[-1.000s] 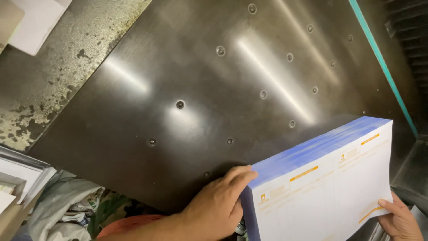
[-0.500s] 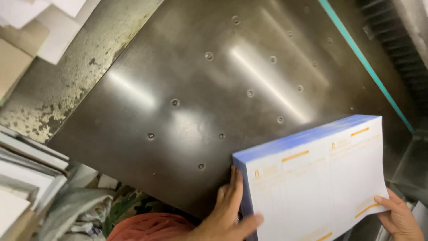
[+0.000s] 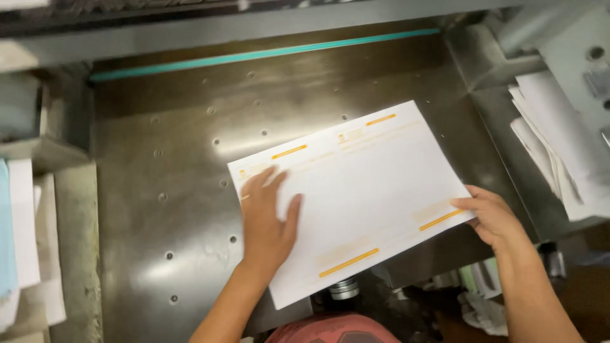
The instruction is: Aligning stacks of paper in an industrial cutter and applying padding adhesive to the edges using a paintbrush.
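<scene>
A stack of white printed sheets (image 3: 368, 184) with orange bars lies flat on the dark steel machine table (image 3: 178, 248), slightly turned, its near corner hanging over the front edge. My left hand (image 3: 267, 219) rests flat on the stack's left part, fingers spread. My right hand (image 3: 492, 216) grips the stack's right corner, thumb on top.
A teal strip (image 3: 267, 54) runs along the back of the table under the machine's dark housing. Loose white paper (image 3: 559, 146) lies on a ledge to the right. Piles of white and blue sheets (image 3: 19, 235) stand at the left. Crumpled scraps (image 3: 483, 305) lie below the front edge.
The stack, held up near the table's front corner before, now lies flat on the table farther in. My left hand moved from its edge onto its top. The view swung round.
</scene>
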